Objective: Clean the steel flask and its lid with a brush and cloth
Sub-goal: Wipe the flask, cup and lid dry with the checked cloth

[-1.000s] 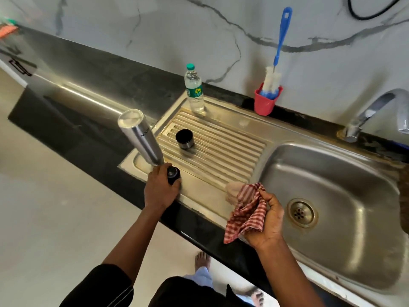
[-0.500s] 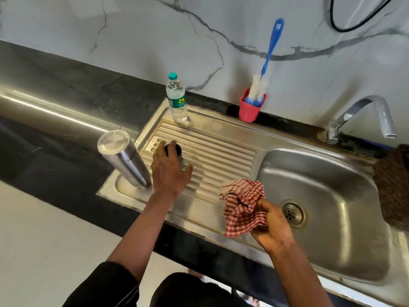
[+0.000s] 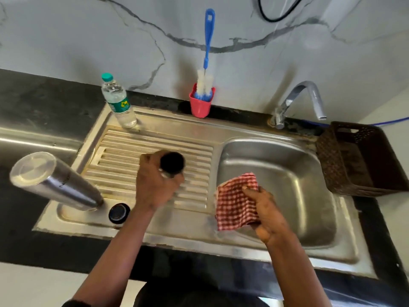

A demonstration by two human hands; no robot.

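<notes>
Head view: the steel flask stands at nine o'clock in the picture, on the near-left corner of the drainboard. Its narrow end is down and its flat end faces the camera. Just beside its foot, on the three o'clock side, a small black stopper lies on the steel.

The left hand is at the centre, over the ribs of the drainboard. Its fingers are curled round a black-topped lid cup. The hand is blurred, so the grip seems to be on the cup's steel lower rim, though that is not sure.

The right hand is at four o'clock from the cup, over the near-left edge of the sink basin. It pinches a bunched red-checked cloth, which hangs to its left. The cloth and the cup are near each other but apart.

At twelve o'clock, against the marble wall, a blue-handled brush stands bristles down in a red cup. A water bottle stands at eleven o'clock on the drainboard's far corner. The tap rises at one o'clock and a brown basket sits at three o'clock, on the dark tabletop.
</notes>
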